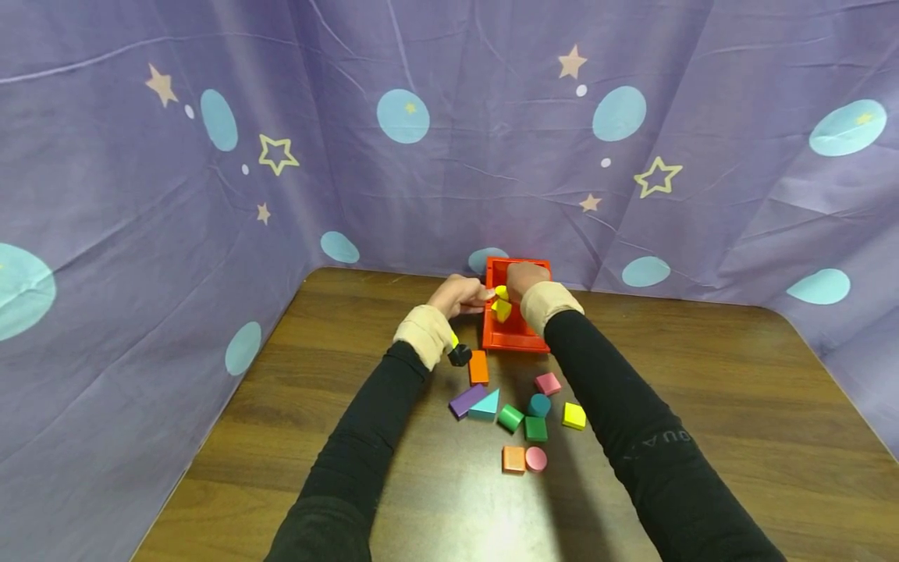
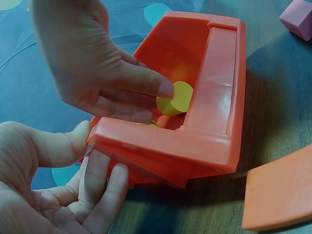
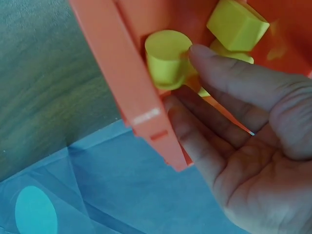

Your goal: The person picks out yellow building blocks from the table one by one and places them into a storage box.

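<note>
A red plastic bin point(image 1: 516, 343) stands at the table's back edge. My left hand point(image 1: 458, 295) grips its left rim, thumb over the top and fingers curled beneath, as the left wrist view shows. Inside the bin, my right hand point(image 1: 525, 277) pinches a yellow cylinder point(image 3: 168, 58) between thumb and fingers, close to the bin wall. Beside it in the right wrist view lies a yellow angular block point(image 3: 236, 24), with another yellow piece point(image 3: 229, 52) partly hidden behind the thumb.
Several toy blocks lie in front of the bin: an orange block point(image 1: 478, 368), purple block point(image 1: 467, 401), light-blue triangle point(image 1: 485, 406), green cylinder point(image 1: 510, 418), yellow block point(image 1: 573, 416) and pink disc point(image 1: 536, 459) among them. A purple patterned cloth point(image 1: 449, 187) hangs behind the table.
</note>
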Demonstrator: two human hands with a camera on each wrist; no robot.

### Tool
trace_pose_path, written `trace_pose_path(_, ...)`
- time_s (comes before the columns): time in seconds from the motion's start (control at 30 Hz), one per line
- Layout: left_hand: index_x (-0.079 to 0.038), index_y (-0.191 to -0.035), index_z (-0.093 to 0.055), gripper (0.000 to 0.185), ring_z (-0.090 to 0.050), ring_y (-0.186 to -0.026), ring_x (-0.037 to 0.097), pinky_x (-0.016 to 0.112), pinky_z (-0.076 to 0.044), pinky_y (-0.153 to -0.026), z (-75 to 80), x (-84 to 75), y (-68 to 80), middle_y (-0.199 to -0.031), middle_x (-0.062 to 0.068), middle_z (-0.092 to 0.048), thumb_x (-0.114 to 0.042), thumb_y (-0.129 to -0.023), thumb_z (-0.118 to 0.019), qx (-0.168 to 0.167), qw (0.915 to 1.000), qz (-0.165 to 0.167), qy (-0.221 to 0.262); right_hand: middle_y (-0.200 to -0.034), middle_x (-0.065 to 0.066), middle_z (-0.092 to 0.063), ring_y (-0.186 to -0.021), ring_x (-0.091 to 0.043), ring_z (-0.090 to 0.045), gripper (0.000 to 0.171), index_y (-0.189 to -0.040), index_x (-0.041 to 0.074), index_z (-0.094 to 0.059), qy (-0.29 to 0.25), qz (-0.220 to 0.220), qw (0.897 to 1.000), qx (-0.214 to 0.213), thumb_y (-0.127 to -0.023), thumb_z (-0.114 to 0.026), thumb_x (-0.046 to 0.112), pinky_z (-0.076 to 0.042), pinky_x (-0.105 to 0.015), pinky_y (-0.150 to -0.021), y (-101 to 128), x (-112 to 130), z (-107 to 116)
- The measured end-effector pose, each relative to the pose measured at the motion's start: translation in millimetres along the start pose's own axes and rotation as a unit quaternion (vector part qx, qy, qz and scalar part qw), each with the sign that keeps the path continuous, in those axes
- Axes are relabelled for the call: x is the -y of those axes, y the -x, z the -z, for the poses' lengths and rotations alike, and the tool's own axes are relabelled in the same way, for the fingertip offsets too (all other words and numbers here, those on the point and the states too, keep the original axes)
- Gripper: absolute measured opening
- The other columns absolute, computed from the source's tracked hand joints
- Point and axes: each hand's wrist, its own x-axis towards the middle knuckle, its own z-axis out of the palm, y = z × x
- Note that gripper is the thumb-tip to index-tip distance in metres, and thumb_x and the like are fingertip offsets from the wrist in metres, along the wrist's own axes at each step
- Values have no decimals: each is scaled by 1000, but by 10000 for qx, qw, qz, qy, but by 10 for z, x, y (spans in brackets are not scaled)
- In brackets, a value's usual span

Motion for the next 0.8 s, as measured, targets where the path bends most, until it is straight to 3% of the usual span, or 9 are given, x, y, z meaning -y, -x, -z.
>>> trace_pose_path(0.2, 0, -94, -68, 5, -66, -82, 15, 40, -56, -106, 4, -3, 5, -126, 20, -70, -4, -93, -70, 16, 10000, 7, 38, -125, -19, -69, -108, -31, -66, 22, -104, 1, -70, 69, 176, 9998, -7, -94, -51, 3, -58, -46, -94, 83, -17, 112)
trace_pose_path(0.4, 0, -93, -68, 5, -66, -80, 14, 39, -56, -106, -4, -12, 16, -96, 9, -72, -4, -92, -71, -2, 10000, 56, 51, -114, -18, -72, -94, -28, -62, 13, -94, 1, -68, 54, 316, 9995, -8, -89, -55, -1, -59, -46, -90, 144, -40, 222)
trace_pose_path(0.47, 1, -93, -68, 5, -66, -82, 15, 38, -56, -105, -7, -14, 18, -93, 7, -71, -3, -92, -71, -17, 10000, 60, 61, -110, -18, -72, -88, -27, -60, 11, -91, 1, -67, 117, 374, 9992, 32, -87, -58, -3, -60, -44, -87, 159, -50, 271)
trace_pose_path(0.67, 3, -102, -71, 12, -69, -92, 19, 38, -56, -106, -5, -20, 22, -111, 13, -73, -3, -92, -69, -34, 10000, 82, -8, -99, -14, -66, -83, -27, -56, 12, -90, 1, -67, -118, 357, 9986, 367, -83, -62, -7, -59, -37, -77, 197, -93, 437)
trace_pose_path(0.8, 5, -109, -71, 20, -70, -100, 21, 39, -55, -106, -4, -17, 12, -118, 14, -72, -3, -92, -70, -28, 9999, 95, -59, -107, -15, -68, -91, -27, -60, 17, -100, 1, -67, -29, 301, 9975, 638, -84, -67, -5, -60, -39, -85, 182, -94, 529)
